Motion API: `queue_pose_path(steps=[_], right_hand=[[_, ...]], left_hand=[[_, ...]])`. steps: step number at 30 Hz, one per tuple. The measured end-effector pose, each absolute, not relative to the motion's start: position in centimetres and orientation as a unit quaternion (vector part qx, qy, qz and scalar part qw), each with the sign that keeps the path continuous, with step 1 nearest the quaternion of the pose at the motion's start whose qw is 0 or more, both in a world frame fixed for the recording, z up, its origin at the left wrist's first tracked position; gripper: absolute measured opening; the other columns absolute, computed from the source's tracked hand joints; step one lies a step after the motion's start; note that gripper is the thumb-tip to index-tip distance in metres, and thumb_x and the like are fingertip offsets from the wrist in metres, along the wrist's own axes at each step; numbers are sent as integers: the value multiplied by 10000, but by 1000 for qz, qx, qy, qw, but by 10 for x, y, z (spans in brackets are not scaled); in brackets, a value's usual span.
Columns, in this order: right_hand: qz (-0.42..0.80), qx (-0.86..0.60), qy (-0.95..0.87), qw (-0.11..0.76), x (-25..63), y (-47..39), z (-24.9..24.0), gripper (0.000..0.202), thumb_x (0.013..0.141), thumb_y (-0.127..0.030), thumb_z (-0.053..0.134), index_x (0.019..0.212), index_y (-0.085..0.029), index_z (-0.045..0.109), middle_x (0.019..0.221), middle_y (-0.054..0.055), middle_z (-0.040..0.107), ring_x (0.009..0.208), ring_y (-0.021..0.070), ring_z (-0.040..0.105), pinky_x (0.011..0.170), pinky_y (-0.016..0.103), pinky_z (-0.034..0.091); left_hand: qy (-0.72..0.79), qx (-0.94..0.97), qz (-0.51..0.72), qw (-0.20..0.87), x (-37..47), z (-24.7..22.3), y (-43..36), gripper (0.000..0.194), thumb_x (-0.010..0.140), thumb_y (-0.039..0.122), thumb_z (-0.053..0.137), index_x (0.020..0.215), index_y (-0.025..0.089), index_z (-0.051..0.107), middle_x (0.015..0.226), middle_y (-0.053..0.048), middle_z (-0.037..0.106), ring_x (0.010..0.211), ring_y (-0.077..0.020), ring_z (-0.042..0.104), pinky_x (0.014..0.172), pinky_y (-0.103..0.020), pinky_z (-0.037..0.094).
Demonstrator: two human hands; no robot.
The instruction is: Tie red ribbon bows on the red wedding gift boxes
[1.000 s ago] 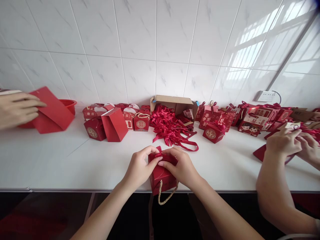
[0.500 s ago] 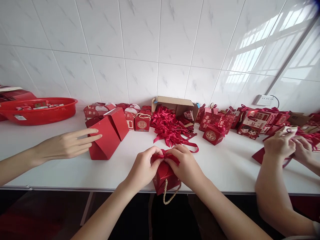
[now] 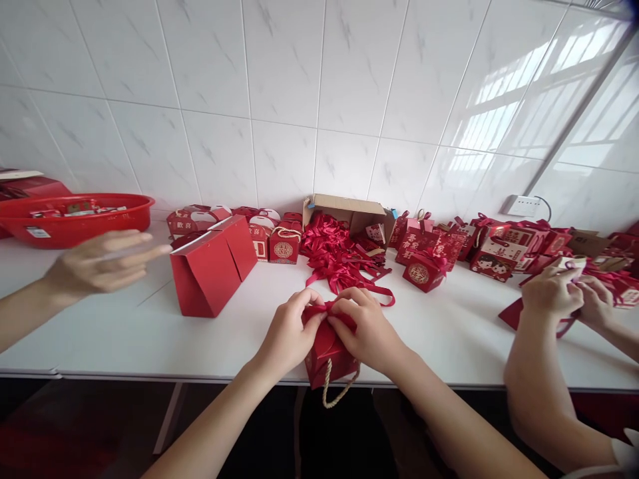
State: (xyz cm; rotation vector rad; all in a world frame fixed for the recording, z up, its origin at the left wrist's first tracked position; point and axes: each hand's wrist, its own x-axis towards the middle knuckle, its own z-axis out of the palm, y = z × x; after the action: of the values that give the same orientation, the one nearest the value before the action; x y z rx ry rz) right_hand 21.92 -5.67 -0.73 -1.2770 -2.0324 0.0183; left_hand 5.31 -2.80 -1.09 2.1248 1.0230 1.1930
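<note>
Small red card box (image 3: 329,344), smooth, angular, between and below both hands, at near edge of tabletop (image 3: 239,342). Twisted cream rope handle (image 3: 326,386) looping down below hands. Red ribbon (image 3: 327,306) at box top. Left hand (image 3: 291,329): nearly closed, thumb and forefinger pinching ribbon. Right hand (image 3: 364,329): same pinch, fingertips just beside left's. Beyond hands: tangled heap of glossy ribbons (image 3: 330,249), spilling from brown cardboard carton (image 3: 349,202). Left of left hand: plain red boxes (image 3: 207,273), slant-folded, upright.
</note>
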Motion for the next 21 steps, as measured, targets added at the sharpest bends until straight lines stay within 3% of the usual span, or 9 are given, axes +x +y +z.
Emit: queue_pose_path(steps=[9,13,16,21], right_hand=[[345,-489,-658,457,219,-49,-12,196,847,-327,573,735,-184,645,1302,108,518,1257,257,464,1034,428,359],[383,-458,-662,454,221,-53,-12,233,855,-372,584,749,-182,668,1369,102,485,1343,267,370,1055,420,333],[415,-435,-639,480,219,-54,-14,247,841,-400,601,757,-182,681,1388,96,472,1326,272,393,1051,412,334],[424,-460,-568,535,212,-53,-18,218,800,-383,630,736,-181,679,1313,101,533,1203,268,519,993,401,394]], left_hand=[[366,757,470,269,60,-19,-27,50,851,167,499,865,214,494,856,-13,592,851,-164,601,773,-284,467],[345,712,491,364,60,-23,-22,72,839,197,543,832,208,472,874,-22,595,953,-174,605,840,-295,465],[334,665,515,425,62,-25,-15,171,800,211,607,802,212,436,824,1,591,911,-162,613,840,-300,473],[336,683,527,377,59,-20,-18,170,802,250,631,744,198,480,762,20,548,810,-138,591,810,-277,477]])
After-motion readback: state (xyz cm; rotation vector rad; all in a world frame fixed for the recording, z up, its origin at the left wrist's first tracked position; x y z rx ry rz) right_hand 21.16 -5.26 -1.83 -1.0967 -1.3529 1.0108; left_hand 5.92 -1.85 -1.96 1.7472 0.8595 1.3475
